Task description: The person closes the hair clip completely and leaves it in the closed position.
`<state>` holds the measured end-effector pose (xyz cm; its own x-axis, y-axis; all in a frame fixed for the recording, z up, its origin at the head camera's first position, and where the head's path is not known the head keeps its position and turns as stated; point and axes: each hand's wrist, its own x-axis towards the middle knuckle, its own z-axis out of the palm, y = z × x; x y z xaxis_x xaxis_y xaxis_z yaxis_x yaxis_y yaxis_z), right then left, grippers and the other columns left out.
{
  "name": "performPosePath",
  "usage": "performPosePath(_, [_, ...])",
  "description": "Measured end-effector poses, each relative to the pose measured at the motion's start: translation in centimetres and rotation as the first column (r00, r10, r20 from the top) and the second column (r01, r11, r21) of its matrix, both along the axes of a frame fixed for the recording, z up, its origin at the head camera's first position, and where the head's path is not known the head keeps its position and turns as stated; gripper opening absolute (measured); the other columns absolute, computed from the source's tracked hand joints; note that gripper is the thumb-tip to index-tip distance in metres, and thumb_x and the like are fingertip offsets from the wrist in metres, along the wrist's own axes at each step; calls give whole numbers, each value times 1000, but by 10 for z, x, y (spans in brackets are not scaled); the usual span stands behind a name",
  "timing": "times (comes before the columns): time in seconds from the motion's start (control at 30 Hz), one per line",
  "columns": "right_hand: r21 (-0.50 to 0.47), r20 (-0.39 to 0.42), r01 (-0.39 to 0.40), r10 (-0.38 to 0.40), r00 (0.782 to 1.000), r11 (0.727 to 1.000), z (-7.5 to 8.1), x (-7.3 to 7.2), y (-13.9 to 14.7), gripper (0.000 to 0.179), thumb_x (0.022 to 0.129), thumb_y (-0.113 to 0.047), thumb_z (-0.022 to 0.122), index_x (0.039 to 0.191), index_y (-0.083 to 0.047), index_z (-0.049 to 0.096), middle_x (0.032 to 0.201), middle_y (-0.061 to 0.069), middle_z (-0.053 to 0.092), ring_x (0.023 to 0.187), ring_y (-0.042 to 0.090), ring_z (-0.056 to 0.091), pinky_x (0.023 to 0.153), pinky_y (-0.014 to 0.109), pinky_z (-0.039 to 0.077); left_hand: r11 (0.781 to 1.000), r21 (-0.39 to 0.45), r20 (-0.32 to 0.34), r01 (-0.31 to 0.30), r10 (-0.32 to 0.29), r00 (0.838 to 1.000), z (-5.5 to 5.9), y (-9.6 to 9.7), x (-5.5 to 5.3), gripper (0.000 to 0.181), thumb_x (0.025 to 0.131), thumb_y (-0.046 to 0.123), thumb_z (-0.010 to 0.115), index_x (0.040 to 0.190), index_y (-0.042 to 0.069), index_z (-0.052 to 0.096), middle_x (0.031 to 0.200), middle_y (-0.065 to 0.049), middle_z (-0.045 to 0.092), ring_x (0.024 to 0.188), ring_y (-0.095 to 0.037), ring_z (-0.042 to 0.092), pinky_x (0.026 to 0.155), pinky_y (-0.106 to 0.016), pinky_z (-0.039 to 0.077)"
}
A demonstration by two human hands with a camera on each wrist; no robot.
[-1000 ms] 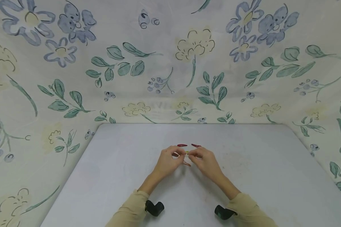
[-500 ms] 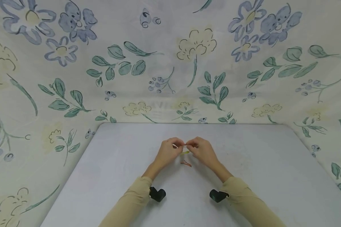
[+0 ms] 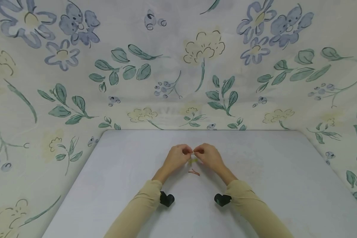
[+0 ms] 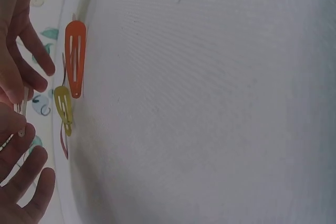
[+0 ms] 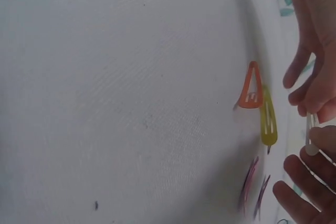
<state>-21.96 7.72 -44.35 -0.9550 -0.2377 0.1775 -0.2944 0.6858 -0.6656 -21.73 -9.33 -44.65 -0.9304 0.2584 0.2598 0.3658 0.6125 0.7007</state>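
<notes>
In front of me, my left hand [image 3: 178, 158] and right hand [image 3: 209, 158] meet, fingertips close together. Between them they pinch a small white snap hair clip [image 4: 22, 109], one end in each hand; the clip [image 5: 312, 148] is partly covered by fingers. Below the hands on the table lies a yellow snap hair clip [image 4: 63, 94], partly behind fingers in the head view. Closer to me rests an orange snap hair clip [image 3: 194, 172], its prongs spread apart. Two reddish-purple clips [image 5: 249, 184] show low in the right wrist view; the hands hide them in the head view.
A white table [image 3: 137, 142] lies under everything, its far edge meeting a floral cloth backdrop [image 3: 172, 66]. Black wrist cameras are strapped at the left sleeve [image 3: 167, 199] and right sleeve [image 3: 222, 200].
Both hands have moved slightly away from me and closer together, over the two red clips seen earlier. The wrists have drawn inward. The orange and yellow clips have stayed about where they were.
</notes>
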Motion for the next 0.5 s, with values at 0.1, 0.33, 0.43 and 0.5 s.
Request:
performPosePath(0.1, [25,4,-9,9,1000,1000,-3,-2,-2,11,90,-9,70,98,-5,76,95,7,72,88,20,65,80,37,53,998,-58,-3,-11,11,1000,-1,0,-1,6,83,3,69,87,7,72,84,-3,70,83,-19,63,78,-34,50])
performPosePath(0.33, [120,46,-25,19,999,992,-4,-2,-8,11,90,-8,69,98,-6,76,95,5,72,89,21,64,82,39,53,979,-204,-3,-16,16,1000,-1,-1,0,6,85,6,69,90,8,72,87,-4,69,85,-20,61,78,-37,50])
performPosePath(0.43, [172,47,-29,21,999,985,-4,-2,-9,11,90,-10,69,98,-7,76,96,5,72,91,21,65,81,39,53,971,-240,-5,-13,13,1000,-3,-2,0,6,85,6,69,90,9,72,88,-3,70,88,-22,62,80,-39,51])
performPosePath(0.5, [187,55,-29,19,998,982,-3,-1,-10,11,90,-10,69,97,-7,77,96,5,72,92,21,66,81,40,53,966,-259,-7,-13,12,1000,-5,-2,-1,6,85,6,69,89,10,72,89,-3,70,90,-22,63,81,-39,51])
